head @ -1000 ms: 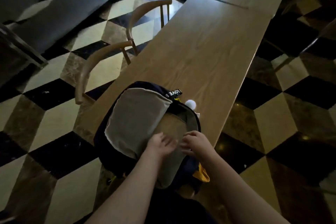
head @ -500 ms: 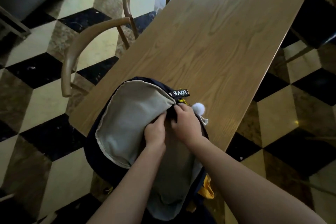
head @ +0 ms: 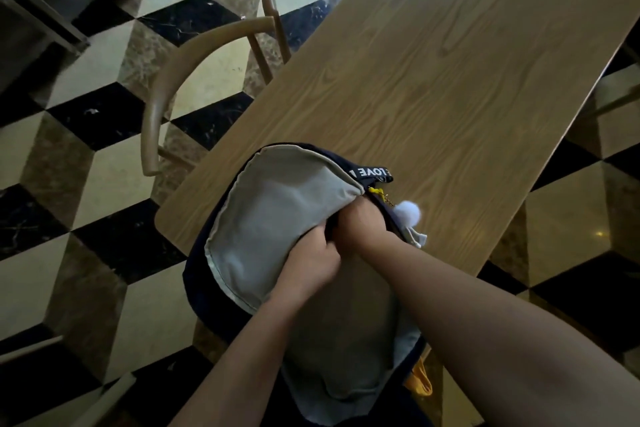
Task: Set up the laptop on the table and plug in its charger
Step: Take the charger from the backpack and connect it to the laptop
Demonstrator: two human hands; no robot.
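Observation:
A dark blue backpack (head: 277,218) with pale grey lining lies open on the near end of the long wooden table (head: 433,80). Its front flap is folded back to the left. My left hand (head: 311,263) presses into the opening beside the flap's edge. My right hand (head: 363,225) reaches deep into the bag near its top, fingers hidden inside. A white pompom (head: 408,213) and a black printed strap (head: 372,173) hang at the bag's top. No laptop or charger shows; whatever the hands touch inside is hidden.
A curved wooden chair (head: 194,69) stands against the table's left side. The floor (head: 86,184) is patterned in black, cream and brown tiles. A yellow piece (head: 420,380) hangs from the bag's lower right. The table's far part is bare wood.
Both hands have slid from the bag's near edge up into its opening. The view has tilted down and closer to the backpack.

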